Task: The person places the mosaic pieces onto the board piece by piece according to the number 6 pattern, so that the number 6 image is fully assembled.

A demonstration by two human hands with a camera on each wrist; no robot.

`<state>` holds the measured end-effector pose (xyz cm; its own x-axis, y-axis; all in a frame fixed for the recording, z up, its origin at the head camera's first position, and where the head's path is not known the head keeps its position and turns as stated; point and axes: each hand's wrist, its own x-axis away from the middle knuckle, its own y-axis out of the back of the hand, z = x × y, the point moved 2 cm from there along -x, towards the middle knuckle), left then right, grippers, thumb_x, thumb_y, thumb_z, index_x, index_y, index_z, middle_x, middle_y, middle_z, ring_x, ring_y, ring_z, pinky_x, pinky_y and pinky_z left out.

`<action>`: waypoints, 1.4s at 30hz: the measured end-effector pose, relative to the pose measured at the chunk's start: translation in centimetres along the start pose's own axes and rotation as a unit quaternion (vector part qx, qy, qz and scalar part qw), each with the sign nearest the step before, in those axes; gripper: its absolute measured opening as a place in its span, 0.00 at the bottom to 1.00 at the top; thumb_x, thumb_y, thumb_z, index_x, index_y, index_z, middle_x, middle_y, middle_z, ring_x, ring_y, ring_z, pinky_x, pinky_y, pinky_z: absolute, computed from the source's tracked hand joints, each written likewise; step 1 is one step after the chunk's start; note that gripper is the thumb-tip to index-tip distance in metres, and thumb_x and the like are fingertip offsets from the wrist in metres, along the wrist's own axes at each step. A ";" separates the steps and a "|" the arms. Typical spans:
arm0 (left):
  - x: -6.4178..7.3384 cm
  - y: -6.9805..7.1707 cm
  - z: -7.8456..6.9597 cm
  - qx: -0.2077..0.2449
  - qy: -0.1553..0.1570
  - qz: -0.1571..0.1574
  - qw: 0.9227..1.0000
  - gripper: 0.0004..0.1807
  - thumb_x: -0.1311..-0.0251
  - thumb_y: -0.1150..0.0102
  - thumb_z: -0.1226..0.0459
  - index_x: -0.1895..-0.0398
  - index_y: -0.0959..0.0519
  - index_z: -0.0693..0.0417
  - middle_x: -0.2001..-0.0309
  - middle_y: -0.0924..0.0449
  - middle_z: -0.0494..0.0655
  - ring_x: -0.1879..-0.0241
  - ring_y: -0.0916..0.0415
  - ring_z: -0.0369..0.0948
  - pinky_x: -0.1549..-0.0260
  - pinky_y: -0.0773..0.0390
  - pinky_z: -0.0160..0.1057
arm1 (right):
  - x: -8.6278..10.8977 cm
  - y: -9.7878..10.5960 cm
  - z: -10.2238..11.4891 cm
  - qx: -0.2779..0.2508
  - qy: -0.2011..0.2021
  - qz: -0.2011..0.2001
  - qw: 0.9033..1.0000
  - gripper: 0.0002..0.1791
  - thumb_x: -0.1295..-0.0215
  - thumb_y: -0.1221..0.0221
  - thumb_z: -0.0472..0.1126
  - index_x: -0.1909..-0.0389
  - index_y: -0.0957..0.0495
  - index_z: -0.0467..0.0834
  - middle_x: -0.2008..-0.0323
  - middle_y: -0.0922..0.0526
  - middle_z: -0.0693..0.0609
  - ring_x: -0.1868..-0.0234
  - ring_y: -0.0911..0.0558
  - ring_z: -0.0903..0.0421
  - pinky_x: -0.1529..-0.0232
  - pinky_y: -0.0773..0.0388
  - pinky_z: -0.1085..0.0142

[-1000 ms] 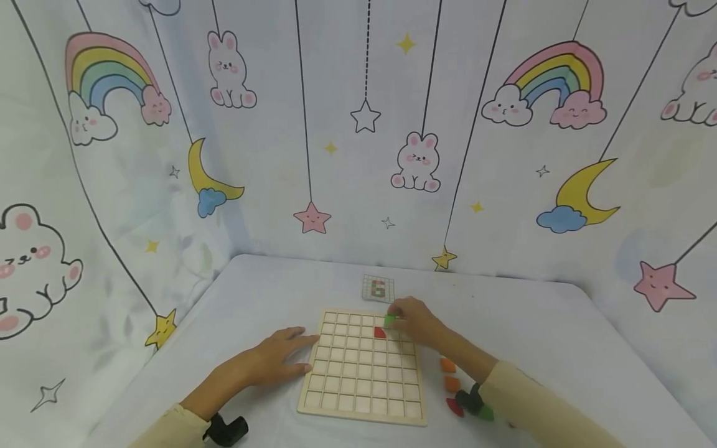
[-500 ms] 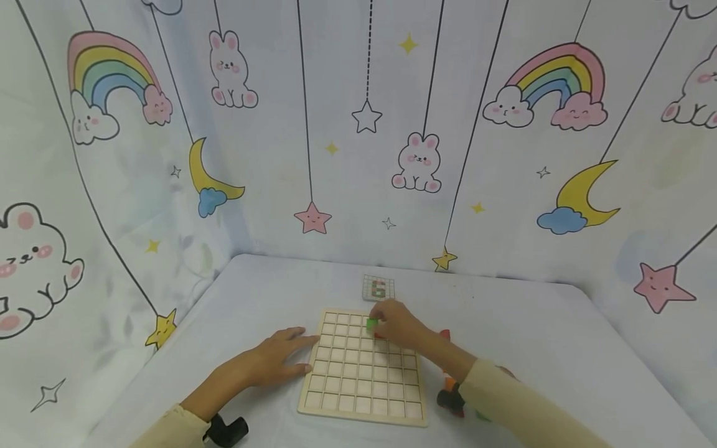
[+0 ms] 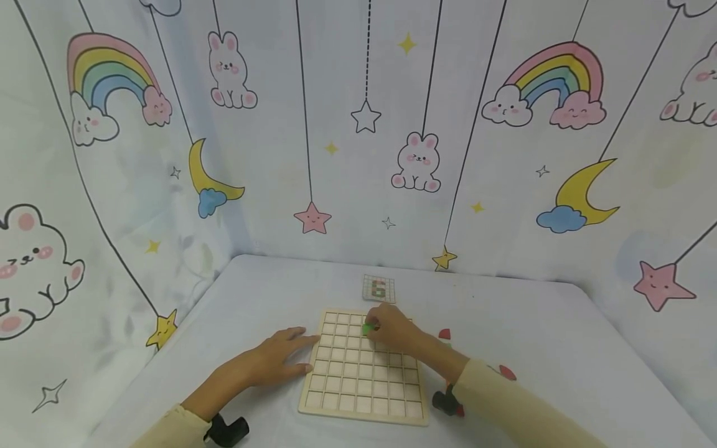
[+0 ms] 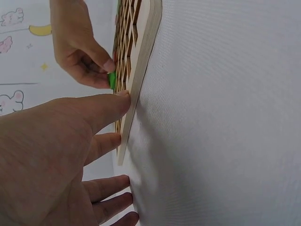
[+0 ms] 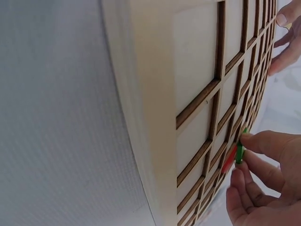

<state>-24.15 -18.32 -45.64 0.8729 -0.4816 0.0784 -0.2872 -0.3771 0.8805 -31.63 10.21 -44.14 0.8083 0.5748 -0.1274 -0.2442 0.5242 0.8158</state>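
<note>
My right hand [image 3: 393,330] pinches a small green block [image 3: 366,329] between thumb and finger, over the far part of a wooden grid board [image 3: 363,417]. In the right wrist view, the green block [image 5: 240,151] is tilted close over the cells, right beside a red block [image 5: 229,159] lying in the board. That red block is hidden behind the right hand in the head view. On the board's left side, my left hand [image 3: 277,358] lies with spread fingers; its thumb and index fingertips touch the board's edge in the left wrist view.
A small card with a coloured grid pattern [image 3: 378,289] lies beyond the board. To the right, partly under the right forearm, are loose pieces, including a red one [image 3: 445,334] and another red piece [image 3: 507,372]. A patterned curtain [image 3: 358,155] stands behind the table.
The right hand has carried the green block left across the board's far rows, past the red block, then slightly nearer. The left hand and board stay in place.
</note>
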 end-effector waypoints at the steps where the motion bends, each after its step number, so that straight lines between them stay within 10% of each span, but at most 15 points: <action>1: 0.0 0.0 0.0 0.001 0.001 0.000 1.000 0.36 0.28 0.37 0.45 0.22 0.30 0.46 0.22 0.39 0.67 0.24 0.41 0.68 0.31 0.35 0.72 | 0.0 0.0 0.1 0.002 0.000 0.001 1.000 0.07 0.37 0.34 0.25 0.58 0.15 0.30 0.59 0.15 0.39 0.57 0.15 0.47 0.53 0.13 0.53; 42: 0.1 0.0 -0.1 0.007 0.005 0.000 1.000 0.36 0.28 0.37 0.46 0.21 0.30 0.46 0.22 0.39 0.66 0.23 0.42 0.67 0.29 0.36 0.71 | 2.1 1.6 -1.4 -0.019 -0.028 -0.037 0.999 0.09 0.29 0.36 0.32 0.51 0.15 0.35 0.51 0.16 0.43 0.48 0.17 0.44 0.46 0.17 0.47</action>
<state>-24.03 -18.32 -45.63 0.8769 -0.4734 0.0833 -0.2929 -0.3889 0.8735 -31.06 13.08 -43.88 0.8530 0.4984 -0.1545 -0.2018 0.5881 0.7832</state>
